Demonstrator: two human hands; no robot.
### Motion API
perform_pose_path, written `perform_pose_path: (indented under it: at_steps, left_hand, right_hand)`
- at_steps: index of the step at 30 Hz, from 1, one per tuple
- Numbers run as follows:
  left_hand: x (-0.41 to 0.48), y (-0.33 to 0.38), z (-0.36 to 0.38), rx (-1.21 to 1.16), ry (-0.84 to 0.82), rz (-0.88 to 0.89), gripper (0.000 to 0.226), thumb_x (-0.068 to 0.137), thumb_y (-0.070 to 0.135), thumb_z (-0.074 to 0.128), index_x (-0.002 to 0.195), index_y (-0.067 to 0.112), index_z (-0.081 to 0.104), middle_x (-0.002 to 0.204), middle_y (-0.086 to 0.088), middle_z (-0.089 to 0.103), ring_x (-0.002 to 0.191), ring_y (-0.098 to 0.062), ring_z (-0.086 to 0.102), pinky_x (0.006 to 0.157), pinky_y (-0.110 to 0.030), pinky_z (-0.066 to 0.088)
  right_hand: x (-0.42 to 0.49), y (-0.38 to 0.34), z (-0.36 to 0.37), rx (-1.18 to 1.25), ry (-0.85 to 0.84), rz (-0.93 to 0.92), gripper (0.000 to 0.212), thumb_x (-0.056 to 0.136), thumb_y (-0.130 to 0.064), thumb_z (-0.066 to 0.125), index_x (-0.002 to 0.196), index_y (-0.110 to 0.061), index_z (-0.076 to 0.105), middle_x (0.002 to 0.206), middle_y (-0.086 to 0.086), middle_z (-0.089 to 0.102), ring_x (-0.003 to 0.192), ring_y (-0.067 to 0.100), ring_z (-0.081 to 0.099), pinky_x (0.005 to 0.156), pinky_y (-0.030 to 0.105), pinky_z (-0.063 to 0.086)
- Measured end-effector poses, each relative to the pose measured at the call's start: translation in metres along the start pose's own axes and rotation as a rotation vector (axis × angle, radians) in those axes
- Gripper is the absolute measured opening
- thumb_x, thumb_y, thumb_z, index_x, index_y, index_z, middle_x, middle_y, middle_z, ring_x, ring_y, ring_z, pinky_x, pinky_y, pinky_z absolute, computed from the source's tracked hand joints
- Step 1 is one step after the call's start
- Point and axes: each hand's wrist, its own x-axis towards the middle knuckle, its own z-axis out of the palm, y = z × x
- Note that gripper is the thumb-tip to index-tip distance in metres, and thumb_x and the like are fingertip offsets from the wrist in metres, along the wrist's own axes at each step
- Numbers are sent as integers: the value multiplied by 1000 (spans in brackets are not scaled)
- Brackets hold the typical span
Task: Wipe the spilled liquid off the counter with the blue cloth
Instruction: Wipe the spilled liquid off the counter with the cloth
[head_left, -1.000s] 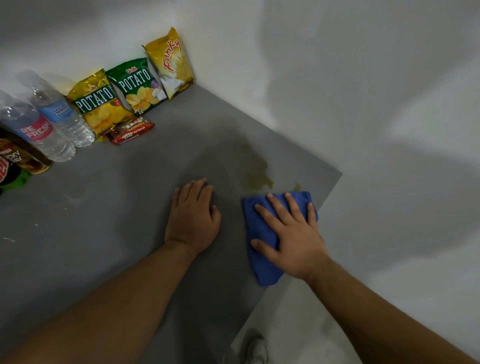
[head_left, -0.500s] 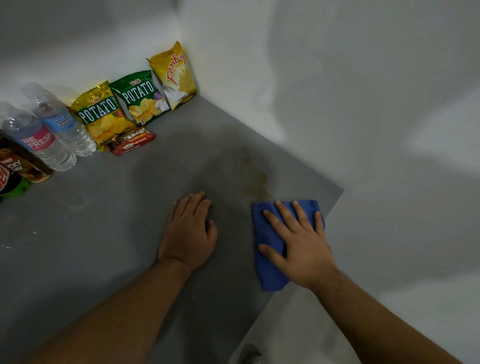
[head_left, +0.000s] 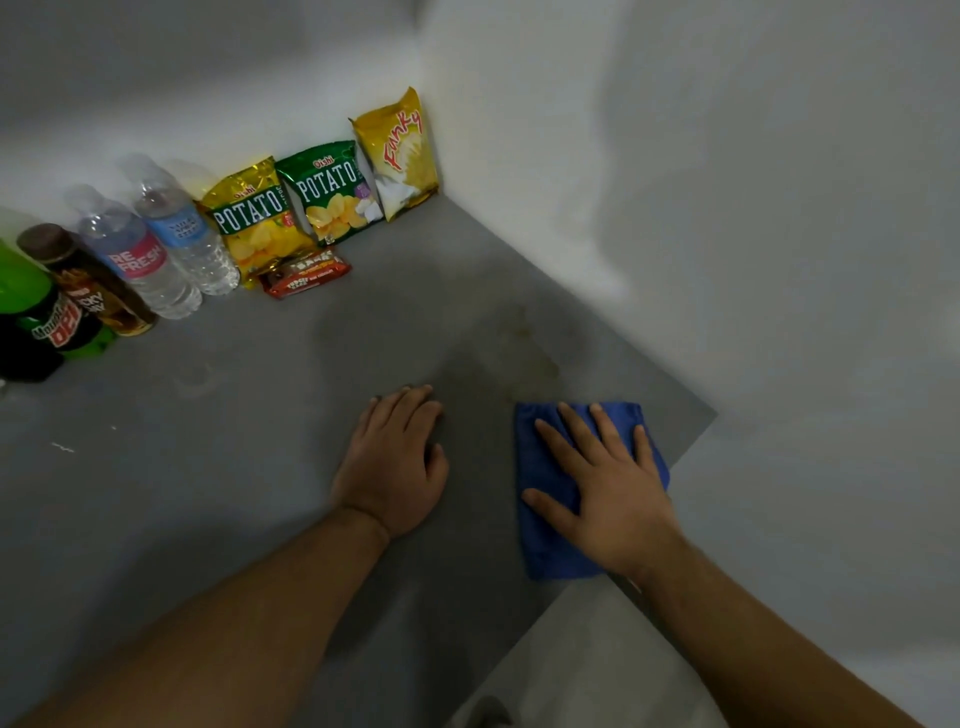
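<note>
The blue cloth (head_left: 540, 525) lies flat on the grey counter (head_left: 208, 467) near its right edge. My right hand (head_left: 605, 491) presses down on the cloth with the fingers spread. A faint yellowish smear of spilled liquid (head_left: 524, 343) stains the counter just beyond the cloth, toward the wall. My left hand (head_left: 397, 460) rests palm down on the bare counter to the left of the cloth, holding nothing.
Along the back wall stand three snack bags (head_left: 327, 192), a small red packet (head_left: 306, 271), two water bottles (head_left: 156, 244), a brown bottle (head_left: 88, 280) and a green soda bottle (head_left: 36, 322). White walls close the corner. The counter ends at the right, just past the cloth.
My right hand has drawn the cloth back toward me, off the spill. The dark yellow puddle has thinned to a faint smear. My left hand stays in place.
</note>
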Motion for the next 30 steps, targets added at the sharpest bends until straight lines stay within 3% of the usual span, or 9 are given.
perform_pose_path:
  at_steps: [5,9,15,18,20,25,30]
  left_hand:
    - [1,0,0,-8,-1,5,43,91,26,56,133,15,58,150,-4,50,142,-25,42,123,-50,28]
    - [1,-1,1,-9,11,-2,44,90,26,57,132,15,58,150,-3,51,141,-25,43,123,-49,28]
    - [3,1,-1,-4,-10,-6,44,90,25,59,132,14,58,150,-5,50,140,-27,44,121,-50,30]
    - [3,-1,-2,-32,-15,-2,43,89,23,61,131,11,60,149,-7,51,140,-29,44,121,-51,29]
    - [3,-1,-2,-48,-15,-4,43,89,22,60,130,11,60,149,-6,51,141,-28,43,122,-51,27]
    - [2,-1,-2,-47,-14,-8,45,90,26,57,132,12,57,152,-5,49,143,-26,41,124,-48,25]
    - [4,-3,-3,-75,-34,-16,47,89,27,56,135,15,56,154,-2,46,144,-24,38,124,-48,23]
  right_hand:
    - [18,47,-16,-26,-53,165,92,79,-99,9,159,-56,-3,174,-15,-2,160,27,-8,123,67,0]
    - [55,35,-17,-23,-63,226,92,81,-97,7,160,-52,-7,175,-7,-4,159,35,-9,122,70,-2]
    - [47,-12,-3,-34,-42,106,88,88,-89,4,163,-43,-6,175,-6,-6,159,29,-11,125,62,-4]
    - [23,-1,-1,9,12,7,86,92,-87,14,164,-42,5,174,-10,4,160,21,-7,127,59,1]
    - [19,17,-5,-5,17,47,87,90,-90,16,163,-45,9,174,-11,8,160,21,-2,126,61,4]
    - [67,17,-14,-25,-47,220,91,85,-94,9,162,-48,-3,175,-8,-3,159,32,-6,123,68,-2]
    - [80,-34,-3,-22,-26,118,83,92,-85,13,163,-45,0,175,-5,1,159,31,-6,125,64,-4]
